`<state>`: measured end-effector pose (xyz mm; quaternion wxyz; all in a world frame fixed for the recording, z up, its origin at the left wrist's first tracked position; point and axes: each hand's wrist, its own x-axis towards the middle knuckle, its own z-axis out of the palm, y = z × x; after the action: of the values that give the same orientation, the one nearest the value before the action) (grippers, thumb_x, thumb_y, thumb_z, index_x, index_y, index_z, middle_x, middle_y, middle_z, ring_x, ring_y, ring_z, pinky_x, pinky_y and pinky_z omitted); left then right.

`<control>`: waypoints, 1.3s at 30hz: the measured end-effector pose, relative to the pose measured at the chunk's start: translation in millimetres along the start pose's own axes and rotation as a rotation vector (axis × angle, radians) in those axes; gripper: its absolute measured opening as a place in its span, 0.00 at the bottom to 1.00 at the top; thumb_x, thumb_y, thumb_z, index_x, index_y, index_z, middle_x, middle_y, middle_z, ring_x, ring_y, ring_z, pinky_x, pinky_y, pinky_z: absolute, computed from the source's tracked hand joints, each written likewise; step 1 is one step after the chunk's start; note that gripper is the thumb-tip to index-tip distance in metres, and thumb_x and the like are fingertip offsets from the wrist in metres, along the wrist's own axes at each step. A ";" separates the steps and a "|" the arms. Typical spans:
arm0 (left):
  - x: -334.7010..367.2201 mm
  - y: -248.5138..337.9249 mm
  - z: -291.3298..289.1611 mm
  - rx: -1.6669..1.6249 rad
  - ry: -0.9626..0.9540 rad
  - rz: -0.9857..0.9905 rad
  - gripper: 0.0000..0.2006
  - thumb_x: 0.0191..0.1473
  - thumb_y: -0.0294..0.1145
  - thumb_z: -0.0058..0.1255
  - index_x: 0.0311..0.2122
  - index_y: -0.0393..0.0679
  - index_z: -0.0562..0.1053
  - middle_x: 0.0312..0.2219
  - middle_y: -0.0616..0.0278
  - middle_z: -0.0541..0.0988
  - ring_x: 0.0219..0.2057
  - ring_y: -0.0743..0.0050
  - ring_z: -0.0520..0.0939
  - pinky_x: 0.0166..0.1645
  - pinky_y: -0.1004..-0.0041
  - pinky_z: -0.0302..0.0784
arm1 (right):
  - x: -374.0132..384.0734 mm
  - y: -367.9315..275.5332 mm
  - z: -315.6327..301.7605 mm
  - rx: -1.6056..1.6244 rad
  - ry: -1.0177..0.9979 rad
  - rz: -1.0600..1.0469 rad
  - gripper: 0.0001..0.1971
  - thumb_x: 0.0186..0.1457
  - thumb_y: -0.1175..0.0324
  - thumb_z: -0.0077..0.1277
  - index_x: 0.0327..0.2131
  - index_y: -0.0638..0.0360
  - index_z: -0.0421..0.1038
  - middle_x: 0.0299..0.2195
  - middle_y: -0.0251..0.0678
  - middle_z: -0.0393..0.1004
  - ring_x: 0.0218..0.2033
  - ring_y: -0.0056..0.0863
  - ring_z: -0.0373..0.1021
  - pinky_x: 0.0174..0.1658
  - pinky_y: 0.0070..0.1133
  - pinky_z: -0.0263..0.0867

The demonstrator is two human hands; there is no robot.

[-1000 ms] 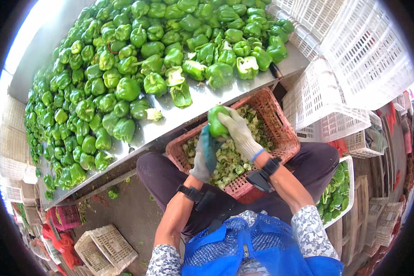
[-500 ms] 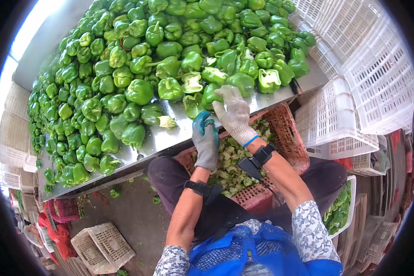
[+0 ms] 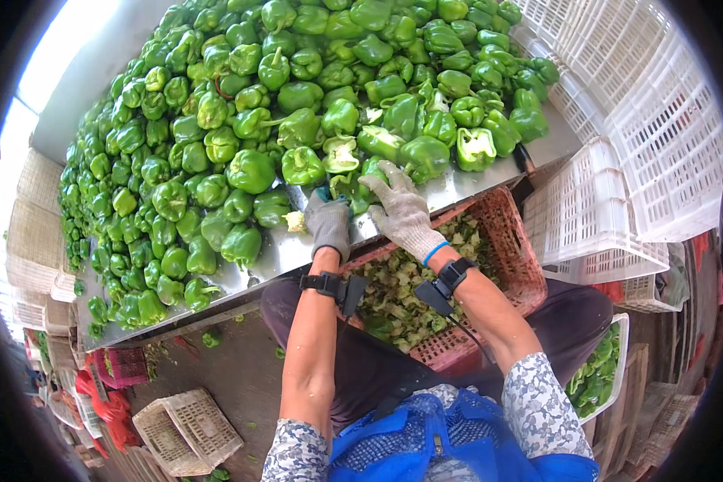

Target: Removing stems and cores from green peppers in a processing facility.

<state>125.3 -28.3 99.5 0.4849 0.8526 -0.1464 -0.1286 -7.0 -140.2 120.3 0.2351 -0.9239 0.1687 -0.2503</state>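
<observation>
A large heap of green bell peppers (image 3: 250,171) covers the metal table (image 3: 275,251) in front of me. My right hand (image 3: 406,213), in a pale knit glove, has its thumb and fingers around a green bell pepper (image 3: 372,169) at the table's near edge. Close beside it, my left hand (image 3: 328,223), in a grey glove with teal fingertips, is closed at the table edge; its fingertips are partly hidden, and I cannot make out what they hold. Cut peppers with pale insides (image 3: 341,154) lie just beyond both hands. A pale pepper core (image 3: 296,221) rests left of my left hand.
Between my knees stands a red crate (image 3: 524,261) holding pale green trimmings (image 3: 426,301). White crates (image 3: 594,193) are stacked at the right. A white container of green peppers (image 3: 598,373) sits by my right leg. A beige crate (image 3: 186,432) lies on the floor at left.
My left hand has moved left and forward onto the table edge, away from above the red crate. My right hand stays at the same pepper. The whole view has shifted slightly.
</observation>
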 end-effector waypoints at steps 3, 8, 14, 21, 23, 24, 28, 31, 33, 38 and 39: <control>-18.4 5.5 -6.0 -0.056 0.196 0.155 0.21 0.49 0.35 0.61 0.48 0.39 0.73 0.40 0.51 0.80 0.37 0.50 0.81 0.46 0.60 0.75 | -0.7 6.1 2.6 -0.001 0.053 -0.014 0.27 0.53 0.66 0.58 0.56 0.38 0.65 0.62 0.42 0.59 0.63 0.49 0.58 0.58 0.38 0.66; -51.8 33.6 -27.8 0.020 0.558 0.565 0.17 0.49 0.27 0.64 0.44 0.39 0.73 0.35 0.61 0.77 0.33 0.68 0.79 0.40 0.70 0.79 | -14.5 2.8 -11.0 0.563 0.346 0.197 0.22 0.60 0.58 0.50 0.58 0.47 0.65 0.55 0.42 0.68 0.56 0.45 0.65 0.59 0.34 0.64; -118.3 32.3 -14.5 0.410 0.123 1.072 0.22 0.47 0.22 0.61 0.50 0.47 0.73 0.40 0.51 0.75 0.34 0.52 0.81 0.38 0.61 0.80 | -27.6 -44.7 -24.6 1.631 0.344 0.576 0.28 0.69 0.39 0.32 0.47 0.51 0.73 0.36 0.30 0.73 0.38 0.19 0.66 0.50 0.20 0.62; -140.9 24.2 -0.1 -0.003 0.170 0.904 0.16 0.52 0.21 0.60 0.47 0.40 0.73 0.33 0.58 0.77 0.30 0.68 0.78 0.36 0.69 0.76 | -72.8 -41.6 -18.4 0.941 0.228 0.534 0.28 0.71 0.47 0.33 0.57 0.61 0.68 0.52 0.44 0.73 0.56 0.34 0.68 0.57 0.22 0.64; -162.7 45.9 14.5 -0.674 -0.141 0.350 0.11 0.56 0.21 0.56 0.45 0.40 0.73 0.35 0.68 0.77 0.31 0.82 0.76 0.33 0.79 0.73 | -94.1 23.8 12.4 1.470 0.255 0.431 0.25 0.71 0.51 0.34 0.58 0.59 0.67 0.47 0.36 0.73 0.49 0.27 0.70 0.54 0.24 0.66; -166.5 45.5 -7.7 -0.886 -0.259 0.069 0.09 0.58 0.21 0.55 0.44 0.40 0.73 0.35 0.72 0.76 0.32 0.90 0.74 0.33 0.83 0.71 | -92.4 -26.3 -39.1 1.246 0.178 0.521 0.24 0.70 0.49 0.38 0.55 0.57 0.71 0.46 0.37 0.75 0.49 0.25 0.70 0.54 0.23 0.66; -175.4 44.4 -5.4 -1.144 -0.390 -0.142 0.08 0.60 0.21 0.50 0.44 0.43 0.73 0.32 0.72 0.76 0.27 0.88 0.74 0.29 0.84 0.70 | -108.0 -30.3 -100.3 1.065 -0.124 0.676 0.21 0.62 0.58 0.51 0.53 0.63 0.71 0.36 0.32 0.77 0.29 0.17 0.73 0.27 0.19 0.71; -189.2 39.4 -0.8 -1.139 -0.452 -0.213 0.06 0.62 0.25 0.50 0.44 0.44 0.73 0.30 0.73 0.76 0.25 0.86 0.73 0.26 0.83 0.70 | -122.5 -26.7 -101.9 1.022 -0.113 0.683 0.21 0.58 0.62 0.56 0.51 0.65 0.72 0.31 0.32 0.77 0.23 0.16 0.72 0.20 0.17 0.68; -195.8 40.7 0.5 -1.079 -0.493 -0.199 0.08 0.64 0.33 0.51 0.46 0.43 0.73 0.30 0.72 0.75 0.25 0.86 0.74 0.24 0.82 0.69 | -131.3 -24.0 -104.6 0.936 -0.074 0.729 0.19 0.57 0.64 0.56 0.49 0.66 0.73 0.29 0.32 0.76 0.24 0.16 0.72 0.19 0.17 0.67; -203.0 45.8 21.6 -0.805 -0.251 -0.094 0.14 0.63 0.38 0.53 0.50 0.43 0.74 0.32 0.69 0.79 0.26 0.83 0.75 0.28 0.80 0.73 | -157.1 -3.9 -95.2 0.302 0.186 0.491 0.17 0.54 0.63 0.57 0.42 0.65 0.76 0.25 0.49 0.77 0.24 0.36 0.76 0.29 0.32 0.70; -191.5 23.0 32.3 -0.512 -0.082 0.249 0.16 0.63 0.38 0.53 0.51 0.42 0.73 0.33 0.68 0.79 0.27 0.81 0.76 0.30 0.79 0.74 | -154.3 -21.5 -96.6 0.373 0.174 0.510 0.17 0.52 0.64 0.57 0.43 0.64 0.74 0.24 0.45 0.76 0.23 0.28 0.74 0.31 0.31 0.69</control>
<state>-66.2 6.7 118.1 0.6900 0.6721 -0.2321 -0.1352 -181.3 -89.8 146.2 0.4403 -0.7679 0.3654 -0.2881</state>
